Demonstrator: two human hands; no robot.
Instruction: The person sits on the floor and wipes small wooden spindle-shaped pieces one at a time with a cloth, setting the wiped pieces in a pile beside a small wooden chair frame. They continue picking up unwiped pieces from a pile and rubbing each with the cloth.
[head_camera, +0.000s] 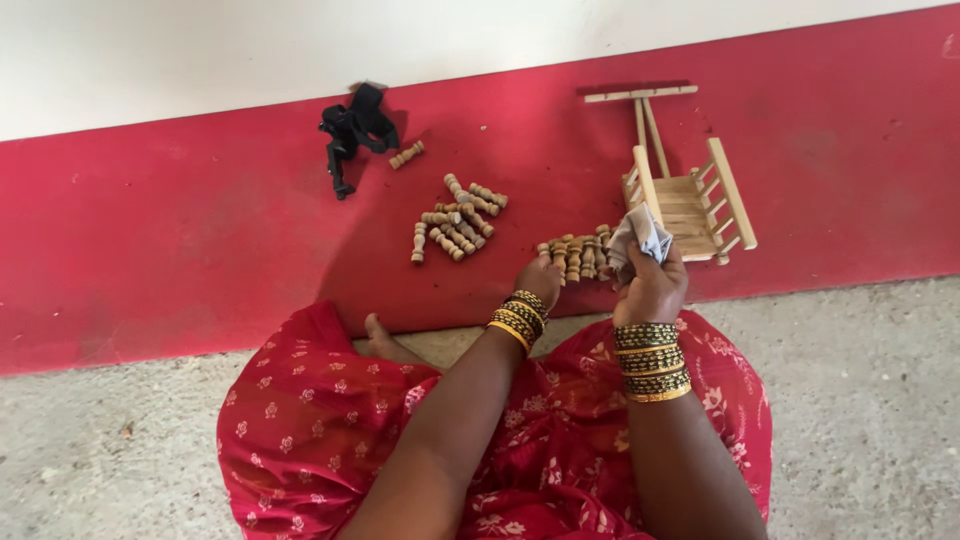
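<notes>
My right hand (652, 288) is closed around a crumpled grey-white cloth (638, 235), held just in front of a small wooden cart (690, 200). My left hand (540, 278) reaches down to a row of turned wooden spindles (578, 255) on the red floor strip; its fingers are on the left end of the row, and whether they grip a spindle is hidden. Both wrists carry stacks of gold and dark bangles.
A second loose heap of wooden spindles (460, 222) lies further left, with a single spindle (406, 155) beside a black strap-like object (352, 130). A white wall (300, 50) borders the red strip (150, 240). Grey concrete floor (860, 400) surrounds my red patterned skirt (330, 430).
</notes>
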